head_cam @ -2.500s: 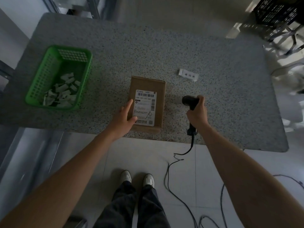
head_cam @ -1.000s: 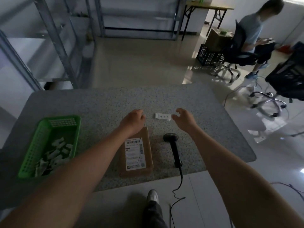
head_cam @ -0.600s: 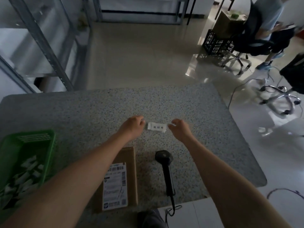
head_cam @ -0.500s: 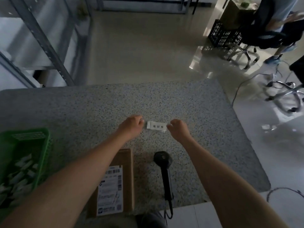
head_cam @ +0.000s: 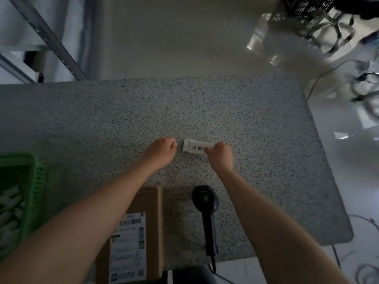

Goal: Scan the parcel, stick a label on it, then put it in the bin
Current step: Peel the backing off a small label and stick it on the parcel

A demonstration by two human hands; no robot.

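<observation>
A small white label (head_cam: 194,147) with printed characters lies at the middle of the speckled table (head_cam: 256,124). My right hand (head_cam: 220,155) pinches its right end. My left hand (head_cam: 162,151) is curled just left of the label's other end, fingertips close to it; whether they touch it I cannot tell. The brown cardboard parcel (head_cam: 152,203) with a white shipping sticker (head_cam: 128,247) lies near the table's front edge, partly under my left forearm. The black handheld scanner (head_cam: 206,203) lies on the table to the parcel's right, cable hanging off the front edge.
A green plastic basket (head_cam: 39,181) holding several white paper scraps stands at the table's left edge. Beyond the table are metal shelving legs (head_cam: 51,42) at far left, a black crate (head_cam: 303,5) and office chair bases (head_cam: 336,27) at far right.
My right hand put the scanner down on the table and my left hand left the parcel. Both hands reached forward to the label, and my right hand has closed on its right end.
</observation>
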